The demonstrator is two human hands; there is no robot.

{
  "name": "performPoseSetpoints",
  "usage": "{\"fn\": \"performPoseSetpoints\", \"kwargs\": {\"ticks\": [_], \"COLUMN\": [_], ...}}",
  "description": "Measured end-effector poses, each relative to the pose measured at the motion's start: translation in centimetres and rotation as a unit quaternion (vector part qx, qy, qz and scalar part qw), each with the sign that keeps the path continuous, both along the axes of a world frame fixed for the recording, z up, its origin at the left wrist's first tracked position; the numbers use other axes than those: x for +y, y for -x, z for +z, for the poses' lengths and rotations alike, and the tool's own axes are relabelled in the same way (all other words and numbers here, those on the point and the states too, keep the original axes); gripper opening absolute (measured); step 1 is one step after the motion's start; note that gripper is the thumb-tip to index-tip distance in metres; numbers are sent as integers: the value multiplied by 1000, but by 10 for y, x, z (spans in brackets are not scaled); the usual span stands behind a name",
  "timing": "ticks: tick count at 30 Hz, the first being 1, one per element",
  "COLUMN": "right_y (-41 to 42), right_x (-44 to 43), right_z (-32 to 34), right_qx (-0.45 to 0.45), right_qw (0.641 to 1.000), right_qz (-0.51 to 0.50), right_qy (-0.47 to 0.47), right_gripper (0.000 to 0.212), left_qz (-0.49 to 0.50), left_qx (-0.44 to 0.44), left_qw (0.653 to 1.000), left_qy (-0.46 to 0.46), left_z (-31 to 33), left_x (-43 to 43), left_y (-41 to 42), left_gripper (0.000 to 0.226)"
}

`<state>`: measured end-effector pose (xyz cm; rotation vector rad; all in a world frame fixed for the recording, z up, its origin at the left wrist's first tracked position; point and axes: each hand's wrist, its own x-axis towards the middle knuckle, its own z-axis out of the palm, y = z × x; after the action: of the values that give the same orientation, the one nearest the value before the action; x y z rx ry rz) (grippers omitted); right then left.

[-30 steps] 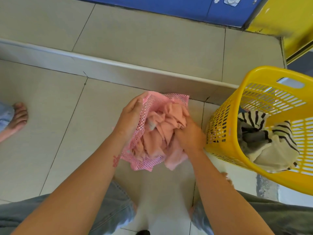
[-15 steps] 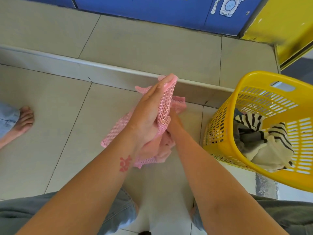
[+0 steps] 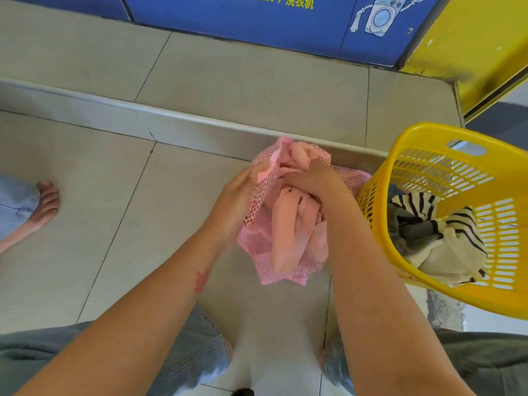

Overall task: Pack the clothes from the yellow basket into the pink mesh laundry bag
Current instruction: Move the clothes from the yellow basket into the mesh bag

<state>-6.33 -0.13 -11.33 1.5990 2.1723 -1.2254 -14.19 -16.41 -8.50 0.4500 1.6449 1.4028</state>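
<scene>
I hold the pink mesh laundry bag (image 3: 258, 241) in the air in front of my knees. My left hand (image 3: 238, 195) grips its left edge near the mouth. A peach-pink garment (image 3: 288, 224) fills the bag's opening, and my right hand (image 3: 313, 178) is closed on that cloth, pressed down into the bag. To the right stands the yellow basket (image 3: 411, 252), tilted toward me. Inside it lie a black-and-cream striped garment (image 3: 423, 207) and a grey piece.
A low grey step (image 3: 120, 121) crosses the tiled floor just behind the bag. A blue washer panel (image 3: 257, 21) and a yellow panel (image 3: 471, 47) stand at the back. Another person's bare foot (image 3: 43, 207) rests at the left edge.
My left hand has dropped from the bag's raised top edge to its side. The bag's mouth has swung open toward me, and the peach garment shows inside again under my right hand.
</scene>
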Motion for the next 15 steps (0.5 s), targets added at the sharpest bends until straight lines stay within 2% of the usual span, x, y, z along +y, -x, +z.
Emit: {"fn": "performPoseSetpoints", "kwargs": {"ticks": [2,4,5,6,8,10,12,15], "right_y": [15,25,27,26,17,9,5,3], "right_x": [-14,-40,-54,-67,-83,-88,-89,-97], "right_z": [-6,-22,-32,-45,-64,-79,-88,-104], "right_qx": [83,206,244,255,195,128,85,-30], "right_qw": [988,939,923,924,964,981,958,913], "right_qz": [-81,-156,-156,-125,6,139,268,399], "right_qy": [105,228,254,255,179,38,-63,-85], "right_gripper": [39,19,18,27,54,65,64,72], "left_qz": [-14,18,45,67,103,132,128,112], "left_qx": [-22,-68,-93,-118,-142,-114,-86,-61], "left_qw": [1000,998,995,990,983,984,988,992], "left_qy": [11,-5,-16,-31,-60,-28,-5,-11], "left_z": [-15,-19,-22,-21,-21,-20,-25,-19], "left_x": [-9,-10,-9,-8,-7,-9,-14,-11], "left_y": [-10,-13,-8,-2,15,30,37,29], "left_gripper": [31,30,32,35,44,44,45,32]}}
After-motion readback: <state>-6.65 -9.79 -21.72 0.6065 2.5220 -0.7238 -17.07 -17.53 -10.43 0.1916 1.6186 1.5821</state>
